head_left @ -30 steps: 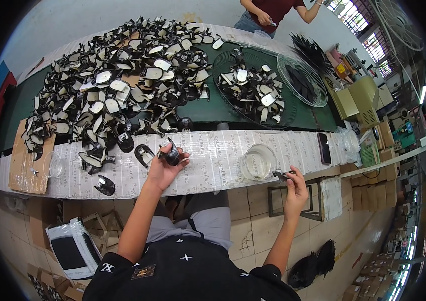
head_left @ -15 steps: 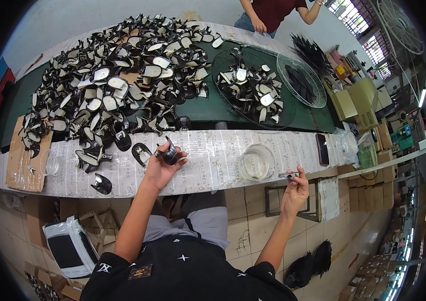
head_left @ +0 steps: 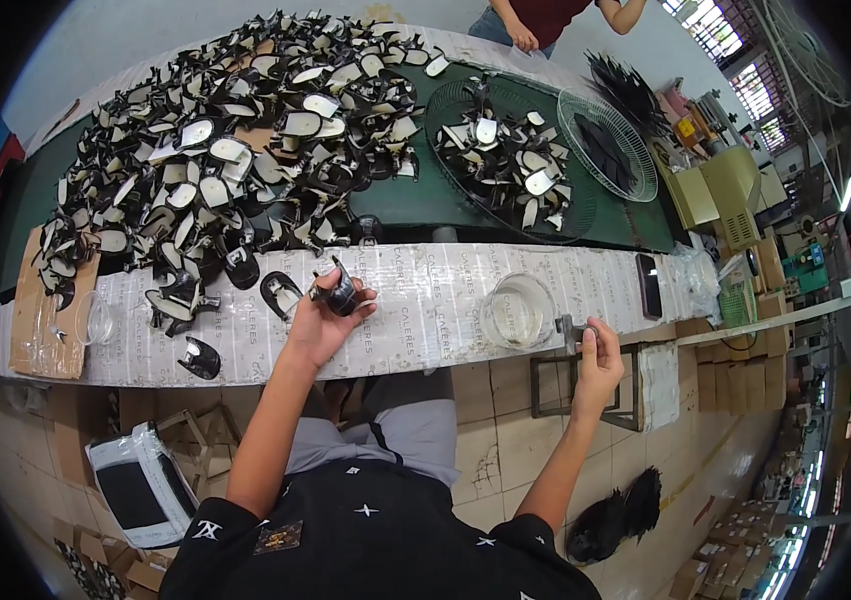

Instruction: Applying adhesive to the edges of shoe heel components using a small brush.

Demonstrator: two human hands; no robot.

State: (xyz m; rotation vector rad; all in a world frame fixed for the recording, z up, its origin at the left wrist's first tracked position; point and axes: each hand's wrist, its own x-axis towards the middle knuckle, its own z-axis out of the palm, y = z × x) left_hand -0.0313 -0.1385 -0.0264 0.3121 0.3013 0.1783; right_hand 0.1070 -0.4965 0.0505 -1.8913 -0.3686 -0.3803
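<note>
My left hand (head_left: 321, 322) is closed around a glossy black shoe heel piece (head_left: 342, 293), raised over the near bench edge. My right hand (head_left: 599, 352) pinches a small dark grey flat-ended tool (head_left: 569, 332); its exact kind cannot be made out. That tool is beside the right rim of a round clear bowl (head_left: 519, 312). On the bench left of my left hand lie a loose heel piece with a pale inside (head_left: 281, 293) and a black one (head_left: 199, 358). Beyond them rises a large pile of similar black pieces with cream insides (head_left: 215, 150).
A wire basket (head_left: 585, 218) of heel pieces and another basket (head_left: 647, 190) with black strips stand on the green surface. A phone (head_left: 649, 286) lies at the bench's right. Cardboard (head_left: 33, 330) and a small clear cup (head_left: 97, 322) are left. Another person's hand (head_left: 523, 38) is across.
My right hand has turned, so the grey tool now points up beside the bowl. My left hand keeps the heel piece and has tilted it slightly. The view has shifted a little.
</note>
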